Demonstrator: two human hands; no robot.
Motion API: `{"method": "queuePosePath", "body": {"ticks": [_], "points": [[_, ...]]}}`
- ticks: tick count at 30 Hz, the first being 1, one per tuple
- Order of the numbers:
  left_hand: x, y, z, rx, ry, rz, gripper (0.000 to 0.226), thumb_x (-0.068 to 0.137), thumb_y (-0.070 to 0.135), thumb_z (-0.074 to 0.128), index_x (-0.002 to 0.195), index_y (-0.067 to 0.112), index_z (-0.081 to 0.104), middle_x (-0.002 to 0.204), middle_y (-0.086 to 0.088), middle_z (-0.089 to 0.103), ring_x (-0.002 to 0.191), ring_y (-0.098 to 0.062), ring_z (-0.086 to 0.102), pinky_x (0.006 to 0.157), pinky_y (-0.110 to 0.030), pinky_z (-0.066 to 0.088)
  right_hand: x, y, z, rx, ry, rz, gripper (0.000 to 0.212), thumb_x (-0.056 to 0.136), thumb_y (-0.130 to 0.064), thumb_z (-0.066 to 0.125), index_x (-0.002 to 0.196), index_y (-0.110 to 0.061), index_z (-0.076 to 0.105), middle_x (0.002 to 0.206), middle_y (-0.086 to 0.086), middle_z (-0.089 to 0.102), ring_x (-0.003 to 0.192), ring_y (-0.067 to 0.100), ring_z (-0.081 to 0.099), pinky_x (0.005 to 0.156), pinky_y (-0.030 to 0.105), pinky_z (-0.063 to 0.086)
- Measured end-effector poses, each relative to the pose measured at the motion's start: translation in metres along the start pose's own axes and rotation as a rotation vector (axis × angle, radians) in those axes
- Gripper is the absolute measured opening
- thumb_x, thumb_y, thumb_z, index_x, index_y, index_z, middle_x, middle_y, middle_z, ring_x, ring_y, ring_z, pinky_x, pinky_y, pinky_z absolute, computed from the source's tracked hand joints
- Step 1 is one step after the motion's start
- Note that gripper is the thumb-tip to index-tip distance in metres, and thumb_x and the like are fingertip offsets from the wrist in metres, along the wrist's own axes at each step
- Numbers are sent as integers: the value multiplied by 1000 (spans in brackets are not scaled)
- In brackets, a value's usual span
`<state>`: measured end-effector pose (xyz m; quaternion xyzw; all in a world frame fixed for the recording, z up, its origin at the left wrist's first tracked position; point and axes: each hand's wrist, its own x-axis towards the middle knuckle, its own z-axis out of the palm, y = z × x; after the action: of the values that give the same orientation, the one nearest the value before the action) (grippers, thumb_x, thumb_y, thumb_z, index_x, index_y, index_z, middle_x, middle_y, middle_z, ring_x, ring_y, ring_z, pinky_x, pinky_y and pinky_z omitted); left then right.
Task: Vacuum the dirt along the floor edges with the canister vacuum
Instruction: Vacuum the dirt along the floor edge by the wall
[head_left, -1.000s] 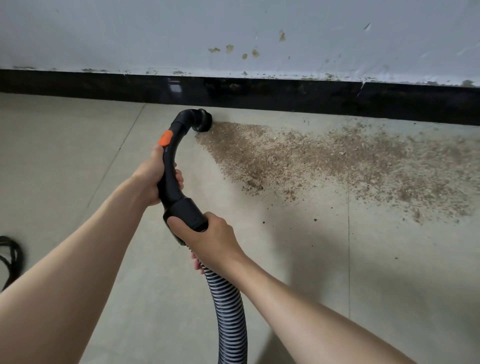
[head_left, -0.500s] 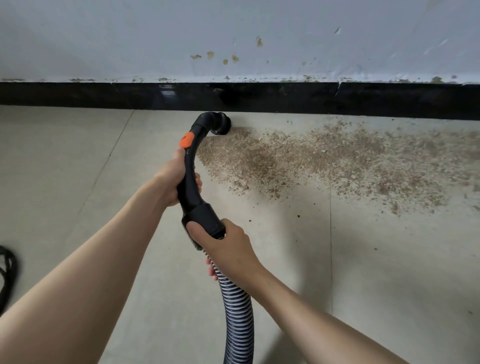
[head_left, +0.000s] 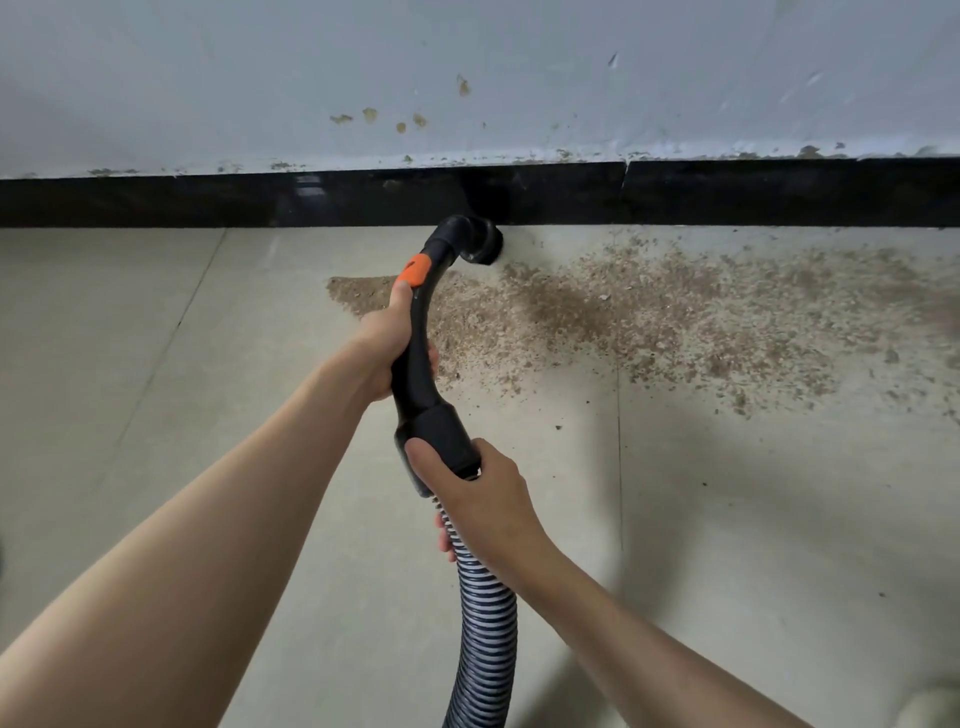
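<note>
Left hand (head_left: 397, 348) is wrapped round the vacuum handle (head_left: 418, 358), right hand (head_left: 475, 493) grips the hose (head_left: 483, 613) cuff. Nozzle (head_left: 475, 241) sits against the baseboard (head_left: 208, 200); dirt (head_left: 649, 317) band stretches toward 3 o'clock, so sweep right.

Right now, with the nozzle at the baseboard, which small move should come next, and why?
Probably slide the nozzle rightward along the black baseboard: the dirt spreads mostly to its right, and both the left hand and right hand already grip the wand.
</note>
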<state>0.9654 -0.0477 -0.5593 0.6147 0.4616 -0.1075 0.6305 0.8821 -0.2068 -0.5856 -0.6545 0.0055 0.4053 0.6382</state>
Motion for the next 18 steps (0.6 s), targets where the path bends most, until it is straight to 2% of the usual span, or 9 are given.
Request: {"method": "queuePosePath", "body": {"ticks": [13, 18], "points": [[-3, 8, 54, 17, -102, 23, 53, 97, 58, 34, 83, 9, 45, 58, -8, 49, 45, -20, 47, 50, -30, 45, -10, -5, -43, -29, 120, -20, 38, 83, -49, 70, 79, -14, 53, 54, -2, 55, 40, 14, 52, 42, 24, 46], [-7, 6, 63, -4, -142, 52, 50, 97, 57, 36, 84, 10, 45, 58, -8, 49, 46, -20, 48, 50, -30, 45, -13, 1, -47, -6, 164, -34, 38, 81, -48, 72, 77, -16, 53, 47, -7, 53, 38, 14, 51, 40, 22, 43]]}}
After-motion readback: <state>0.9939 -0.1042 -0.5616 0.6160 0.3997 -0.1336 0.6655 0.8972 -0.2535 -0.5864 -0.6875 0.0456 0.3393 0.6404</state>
